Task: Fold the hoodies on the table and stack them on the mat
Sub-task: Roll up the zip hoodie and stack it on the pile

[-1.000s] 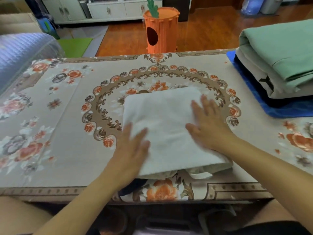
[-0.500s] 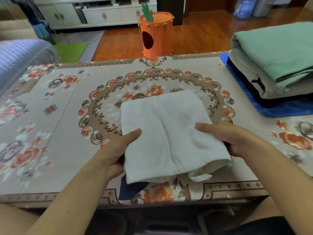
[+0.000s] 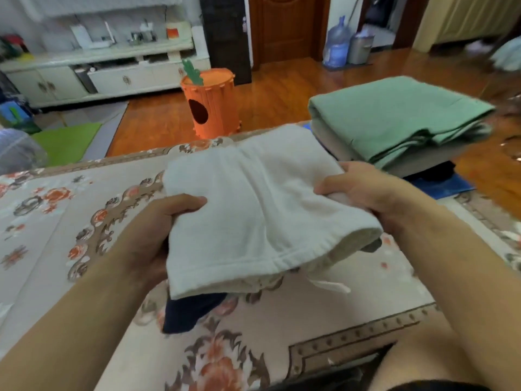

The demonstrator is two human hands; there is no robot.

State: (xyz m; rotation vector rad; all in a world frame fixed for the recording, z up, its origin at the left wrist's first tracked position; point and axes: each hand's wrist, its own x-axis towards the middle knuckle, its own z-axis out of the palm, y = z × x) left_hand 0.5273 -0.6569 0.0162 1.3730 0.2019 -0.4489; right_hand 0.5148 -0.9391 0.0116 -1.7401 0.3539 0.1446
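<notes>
A folded white hoodie (image 3: 253,210) hangs in the air above the floral table (image 3: 56,221), a dark blue part showing under its near left corner. My left hand (image 3: 158,230) grips its left edge, thumb on top. My right hand (image 3: 363,190) grips its right edge the same way. To the right, a stack of folded hoodies with a green one (image 3: 394,117) on top sits on the blue mat (image 3: 445,184). The white hoodie's far right corner reaches close to that stack.
An orange carrot-shaped bin (image 3: 210,104) stands on the wooden floor beyond the table's far edge. White cabinets (image 3: 93,77) line the back wall. A green floor mat (image 3: 64,141) lies at the far left. My legs are at the table's near edge.
Both hands went from pressing flat on the hoodie to gripping its sides, then lifted it off the table and carried it rightward toward the stack. The view tilted up.
</notes>
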